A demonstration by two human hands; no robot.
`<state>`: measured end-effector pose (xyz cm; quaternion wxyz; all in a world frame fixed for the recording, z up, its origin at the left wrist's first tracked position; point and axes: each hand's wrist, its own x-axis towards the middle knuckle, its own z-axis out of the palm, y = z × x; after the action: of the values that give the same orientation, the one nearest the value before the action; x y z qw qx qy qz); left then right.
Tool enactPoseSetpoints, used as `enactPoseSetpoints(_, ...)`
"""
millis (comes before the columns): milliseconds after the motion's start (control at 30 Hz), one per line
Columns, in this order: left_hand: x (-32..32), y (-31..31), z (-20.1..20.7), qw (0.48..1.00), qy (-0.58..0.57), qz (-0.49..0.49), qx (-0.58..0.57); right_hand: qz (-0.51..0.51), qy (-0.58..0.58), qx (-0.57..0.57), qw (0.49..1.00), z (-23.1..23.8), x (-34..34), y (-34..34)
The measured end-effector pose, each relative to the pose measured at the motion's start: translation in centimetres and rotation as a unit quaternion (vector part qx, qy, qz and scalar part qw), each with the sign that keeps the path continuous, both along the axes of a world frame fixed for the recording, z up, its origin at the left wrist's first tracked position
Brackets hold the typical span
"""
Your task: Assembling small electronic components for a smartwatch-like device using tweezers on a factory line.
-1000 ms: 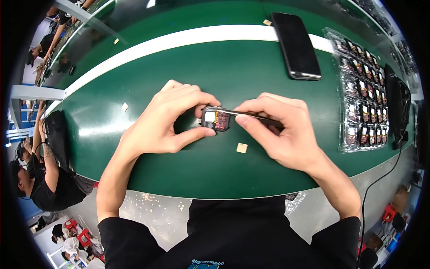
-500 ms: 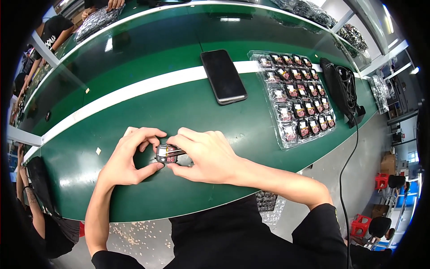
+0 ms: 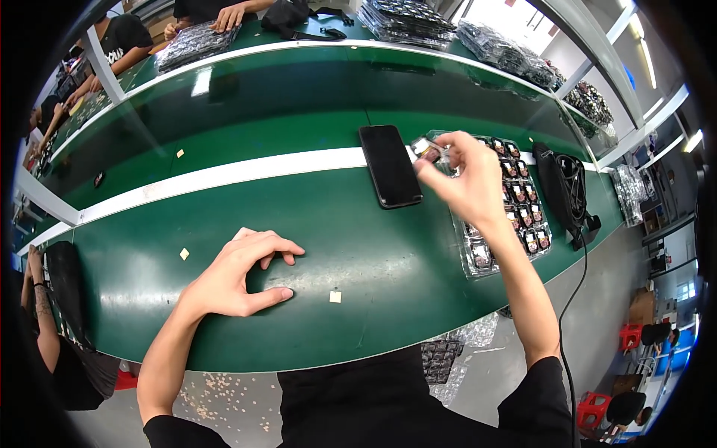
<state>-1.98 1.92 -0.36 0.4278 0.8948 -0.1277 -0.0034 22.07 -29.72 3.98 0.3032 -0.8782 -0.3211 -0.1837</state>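
My left hand lies on the green table with its fingers apart and curved, holding nothing. My right hand is over the far left corner of a clear plastic tray. Its thumb and fingers pinch a small black-framed square module, slightly blurred, with a pale patch and a reddish part. Rows of similar modules sit in the tray's pockets; my hand and forearm cover part of them. I cannot make out the tweezers in this view. A pale square chip lies right of my left hand.
A black phone lies left of the tray, across the white strip. To the tray's right are a black pouch and a coiled cable. Stacked trays stand beyond the frame bar. Co-workers' hands show at far left.
My right hand has moved from beside my left hand to the tray, carrying the module. My left hand has let go of it. The view has shifted, and a pale chip now shows on the table.
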Motion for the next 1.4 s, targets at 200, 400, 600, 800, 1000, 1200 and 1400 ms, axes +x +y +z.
enactPoseSetpoints(200,0.6,-0.1,-0.4,1.0,-0.023,-0.015,0.003,-0.146,0.038,-0.088,0.985,-1.2,7.9,-3.9)
enactPoseSetpoints(400,0.4,-0.1,0.0,1.0,-0.017,-0.016,0.01,-0.14,0.05,-0.081,0.986,-2.2,6.8,-3.5)
enactPoseSetpoints(600,0.5,-0.1,-0.1,0.999,-0.031,-0.023,0.013,-0.08,-0.044,-0.129,0.987,-4.3,3.6,-3.5)
enactPoseSetpoints(800,0.5,-0.1,0.0,0.999,-0.03,-0.018,0.018,-0.11,0.032,-0.144,0.983,-3.5,3.3,-3.9)
enactPoseSetpoints(1000,0.4,0.0,-0.2,0.999,-0.029,-0.018,0.015,-0.111,0.05,-0.131,0.984,-3.8,2.6,-3.8)
enactPoseSetpoints(1200,0.8,-0.1,-0.2,0.999,-0.031,-0.022,0.014,-0.127,0.047,-0.12,0.983,-4.7,3.7,-4.5)
enactPoseSetpoints(1400,0.4,0.8,-0.4,0.998,-0.051,0.0,-0.039,-0.103,-0.032,-0.107,0.988,-4.0,1.4,-3.5)
